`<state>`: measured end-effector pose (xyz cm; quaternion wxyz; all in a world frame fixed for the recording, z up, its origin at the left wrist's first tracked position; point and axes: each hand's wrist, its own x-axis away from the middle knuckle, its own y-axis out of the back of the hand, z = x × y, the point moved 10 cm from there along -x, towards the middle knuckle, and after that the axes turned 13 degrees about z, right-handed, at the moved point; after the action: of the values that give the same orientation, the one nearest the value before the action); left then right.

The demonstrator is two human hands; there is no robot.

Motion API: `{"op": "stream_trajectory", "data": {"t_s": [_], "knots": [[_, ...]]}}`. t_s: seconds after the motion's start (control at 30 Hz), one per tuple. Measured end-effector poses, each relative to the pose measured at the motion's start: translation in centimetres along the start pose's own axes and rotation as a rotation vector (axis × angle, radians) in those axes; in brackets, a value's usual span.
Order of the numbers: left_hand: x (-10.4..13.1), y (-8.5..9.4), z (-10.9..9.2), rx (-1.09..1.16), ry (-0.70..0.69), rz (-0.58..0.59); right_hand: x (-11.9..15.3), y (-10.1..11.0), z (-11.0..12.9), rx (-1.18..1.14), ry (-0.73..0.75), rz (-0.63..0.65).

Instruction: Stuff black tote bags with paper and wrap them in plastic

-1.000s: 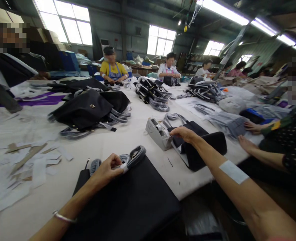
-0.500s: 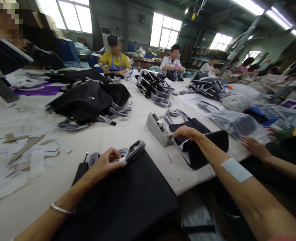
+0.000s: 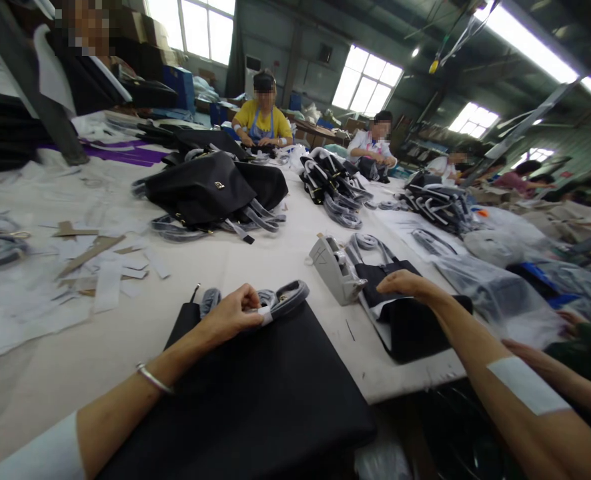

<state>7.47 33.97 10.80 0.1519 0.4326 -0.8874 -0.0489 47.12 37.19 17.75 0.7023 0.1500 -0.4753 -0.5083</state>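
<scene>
Left of the tape dispenser (image 3: 331, 270), our left hand (image 3: 234, 311) pinches a wrapped strap (image 3: 289, 301) atop the black bag (image 3: 265, 393). Our outstretched right hand (image 3: 401, 284) hangs just right of the dispenser; we cannot tell whether it pinches anything.

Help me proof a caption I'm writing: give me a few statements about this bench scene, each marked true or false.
1. The left hand grips the wrapped strap at its white band. True.
2. The tape dispenser lies among the paper scraps. False: it stands on the table beside a folded black bag, well away from the scraps.
3. A silver bangle is on the left wrist. True.
4. The right hand is also on the wrapped strap. False: it is over the folded black bag, near the dispenser.
5. The apron-wearing co-worker across the table has a yellow top. True.
</scene>
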Motion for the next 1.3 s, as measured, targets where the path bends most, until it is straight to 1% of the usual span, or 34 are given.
{"op": "stream_trajectory", "data": {"t_s": [0.03, 0.1, 0.17, 0.23, 0.3, 0.37, 0.43, 0.5, 0.67, 0.83, 1.03, 1.2, 1.3], "knots": [[0.0, 0.0, 0.0, 0.001, -0.005, 0.001, 1.1, 0.0, 0.4, -0.056, 0.01, -0.008], [-0.1, 0.0, -0.1, 0.0, -0.009, -0.002, 3.2, -0.9, 2.4, -0.222, 0.101, -0.007], [-0.1, 0.1, -0.1, -0.008, -0.002, -0.008, 4.8, -3.1, 5.7, -0.445, 0.238, 0.03], [0.1, 0.1, -0.2, -0.007, 0.004, -0.011, 5.7, -6.4, 9.1, -0.595, 0.337, 0.099], [0.3, 0.0, -0.3, 0.007, 0.004, -0.008, 5.9, -9.9, 12.1, -0.636, 0.394, 0.148], [0.4, 0.0, -0.3, 0.031, -0.005, -0.007, 5.6, -12.9, 14.2, -0.646, 0.434, 0.176], [0.3, 0.1, -0.2, 0.063, -0.015, -0.01, 5.0, -15.1, 15.8, -0.623, 0.464, 0.173], [0.2, 0.3, 0.0, 0.102, -0.027, -0.017, 4.4, -16.4, 17.0, -0.551, 0.491, 0.135], [0.2, 0.3, 0.2, 0.183, -0.049, -0.005, 3.9, -17.5, 18.9, -0.364, 0.552, -0.009], [0.2, 0.2, 0.2, 0.219, -0.039, 0.025, 3.5, -18.3, 19.7, -0.232, 0.589, -0.061], [-0.1, -0.1, 0.3, 0.266, -0.075, 0.048, 3.0, -19.0, 20.0, -0.138, 0.627, -0.113], [-0.3, -0.2, 0.6, 0.257, -0.109, 0.049, 2.9, -19.3, 20.3, -0.071, 0.678, -0.24], [-0.2, -0.1, 0.3, 0.183, -0.125, 0.039, 2.9, -19.5, 20.1, -0.059, 0.679, -0.285]]}}
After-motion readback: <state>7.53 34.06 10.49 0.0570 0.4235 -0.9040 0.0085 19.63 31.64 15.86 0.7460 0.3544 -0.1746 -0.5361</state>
